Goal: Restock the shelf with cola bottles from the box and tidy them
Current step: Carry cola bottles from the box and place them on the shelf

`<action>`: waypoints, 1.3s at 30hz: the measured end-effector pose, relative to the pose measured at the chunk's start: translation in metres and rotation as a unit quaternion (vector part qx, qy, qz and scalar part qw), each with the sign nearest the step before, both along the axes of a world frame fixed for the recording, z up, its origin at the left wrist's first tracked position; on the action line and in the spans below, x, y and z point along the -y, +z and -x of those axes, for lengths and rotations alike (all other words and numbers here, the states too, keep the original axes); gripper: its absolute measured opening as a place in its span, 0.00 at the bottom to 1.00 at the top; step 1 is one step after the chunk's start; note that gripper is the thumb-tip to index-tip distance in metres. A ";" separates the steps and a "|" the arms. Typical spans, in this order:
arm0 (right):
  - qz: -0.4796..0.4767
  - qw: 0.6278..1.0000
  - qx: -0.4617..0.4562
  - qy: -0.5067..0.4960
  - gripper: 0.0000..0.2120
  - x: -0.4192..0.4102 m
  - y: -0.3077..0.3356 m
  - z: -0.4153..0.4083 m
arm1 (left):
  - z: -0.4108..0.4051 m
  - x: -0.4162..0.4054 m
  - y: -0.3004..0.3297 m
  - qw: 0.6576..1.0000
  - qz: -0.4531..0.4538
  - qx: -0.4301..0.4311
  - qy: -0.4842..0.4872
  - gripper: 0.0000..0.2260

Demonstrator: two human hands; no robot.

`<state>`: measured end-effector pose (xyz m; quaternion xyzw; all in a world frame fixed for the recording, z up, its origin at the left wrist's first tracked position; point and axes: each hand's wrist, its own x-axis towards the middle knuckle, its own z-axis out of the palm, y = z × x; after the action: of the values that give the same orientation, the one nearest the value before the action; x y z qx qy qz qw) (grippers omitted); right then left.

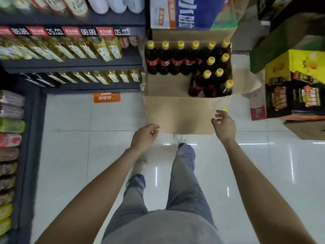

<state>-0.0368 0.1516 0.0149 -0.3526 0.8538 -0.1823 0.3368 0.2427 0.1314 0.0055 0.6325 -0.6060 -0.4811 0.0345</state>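
An open cardboard box (177, 113) stands on the floor ahead of me, its near flap folded down toward me. Several dark cola bottles (177, 62) with yellow caps and red labels stand inside, a row along the far wall and a cluster at the right; the box's near-left part is bare. My left hand (143, 136) hovers at the flap's near-left corner, fingers loosely curled, holding nothing. My right hand (224, 125) hangs over the flap's right edge, fingers relaxed and empty. Both hands are short of the bottles.
A dark shelf unit (73, 65) at the left carries yellowish bottles and price tags. Packaged goods line the left edge. Stacked cartons (295, 85) stand to the right, more boxes (184, 13) behind. White tiled floor, my legs and shoes lie below.
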 end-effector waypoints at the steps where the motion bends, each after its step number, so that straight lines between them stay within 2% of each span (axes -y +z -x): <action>1: 0.002 1.000 -0.005 -0.017 0.20 0.016 -0.005 0.018 | 0.023 0.014 -0.002 1.000 0.001 -0.016 0.014 0.10; 4: 0.012 0.999 -0.034 -0.016 0.25 0.056 -0.023 0.065 | 0.087 0.055 -0.012 0.997 0.018 -0.051 0.049 0.10; 7: 0.014 0.994 -0.089 0.065 0.28 0.084 -0.043 0.095 | 0.145 0.094 -0.024 0.994 0.048 -0.056 0.076 0.13; 10: 0.027 0.974 -0.167 0.151 0.30 0.103 -0.061 0.112 | 0.188 0.130 -0.040 0.995 0.035 -0.053 0.080 0.16; 15: 0.009 0.931 -0.229 0.284 0.32 0.127 -0.077 0.132 | 0.231 0.168 -0.081 0.996 -0.029 -0.020 0.085 0.29; 18: 0.005 0.903 -0.270 0.333 0.34 0.139 -0.081 0.137 | 0.246 0.177 -0.104 0.992 -0.024 -0.021 0.124 0.34; 21: -0.034 0.892 -0.276 0.356 0.32 0.147 -0.081 0.136 | 0.260 0.181 -0.116 0.991 -0.010 -0.006 0.130 0.35; 26: 0.011 0.921 -0.233 0.313 0.29 0.146 -0.078 0.141 | 0.262 0.179 -0.116 0.991 0.047 0.038 0.121 0.32; 30: 0.067 0.949 -0.215 0.220 0.29 0.142 -0.054 0.140 | 0.246 0.171 -0.106 0.986 0.078 0.044 0.139 0.31; 34: 0.150 0.977 -0.113 0.105 0.28 0.141 -0.013 0.137 | 0.241 0.169 -0.094 0.983 0.077 0.037 0.161 0.30; 39: 0.148 0.984 -0.022 0.094 0.28 0.132 0.005 0.137 | 0.257 0.174 -0.079 0.987 0.087 -0.003 0.132 0.28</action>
<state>-0.1734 0.0196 0.0202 -0.4809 0.7878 -0.2668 0.2774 -0.0140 -0.0427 -0.0730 0.7003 -0.5568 -0.4191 0.1544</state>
